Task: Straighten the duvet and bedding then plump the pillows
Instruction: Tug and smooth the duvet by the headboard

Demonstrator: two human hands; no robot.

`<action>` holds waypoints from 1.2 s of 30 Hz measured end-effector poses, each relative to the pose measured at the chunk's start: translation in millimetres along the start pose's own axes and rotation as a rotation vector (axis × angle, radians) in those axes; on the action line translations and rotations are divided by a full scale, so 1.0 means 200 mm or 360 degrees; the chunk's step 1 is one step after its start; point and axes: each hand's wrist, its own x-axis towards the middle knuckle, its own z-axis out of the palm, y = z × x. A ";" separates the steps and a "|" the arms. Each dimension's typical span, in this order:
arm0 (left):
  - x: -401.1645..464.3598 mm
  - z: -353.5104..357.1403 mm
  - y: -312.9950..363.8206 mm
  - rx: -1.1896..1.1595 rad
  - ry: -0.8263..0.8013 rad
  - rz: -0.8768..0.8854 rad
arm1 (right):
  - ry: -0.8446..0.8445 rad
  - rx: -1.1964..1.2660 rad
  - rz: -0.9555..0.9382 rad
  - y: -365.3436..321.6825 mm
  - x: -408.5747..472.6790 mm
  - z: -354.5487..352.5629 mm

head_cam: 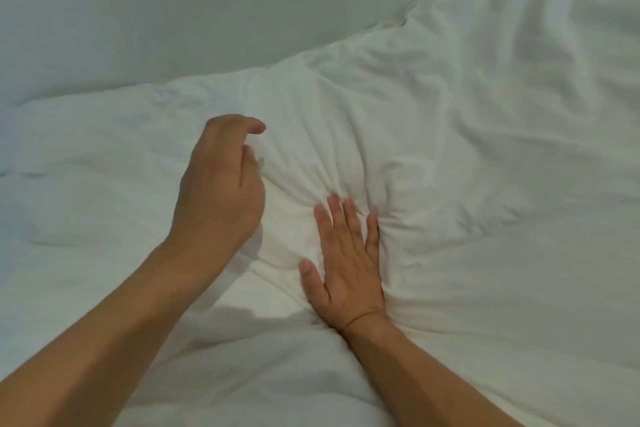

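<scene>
Hands: right hand flat, pressed into white duvet; left hand raised, relaxed, fingertips blurred, pillows unclear.

Soft, dim, even light with a cool grey-green cast covers the white duvet. Faint shadows lie under the left hand. The picture is slightly soft, with blur toward the corners.

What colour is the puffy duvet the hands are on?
Plain white, no pattern: the puffy, creased fabric duvet, seen in the head view.
</scene>
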 end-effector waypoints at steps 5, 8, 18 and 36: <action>-0.19 0.23 -0.37 0.0779 -0.0483 -0.0322 | 0.0124 0.0162 0.0054 -0.01 0.00 -0.02; -0.24 0.29 -0.43 0.0991 -0.0480 -0.0340 | 0.0163 0.0352 0.0174 -0.10 -0.01 -0.09; -0.07 0.37 -0.52 0.1162 -0.0336 -0.0266 | -0.1103 -0.1037 0.0110 0.75 0.41 -0.78; 0.34 0.42 -0.32 0.1774 -0.1103 -0.0442 | -0.0294 -0.1303 0.0262 1.09 0.19 -1.67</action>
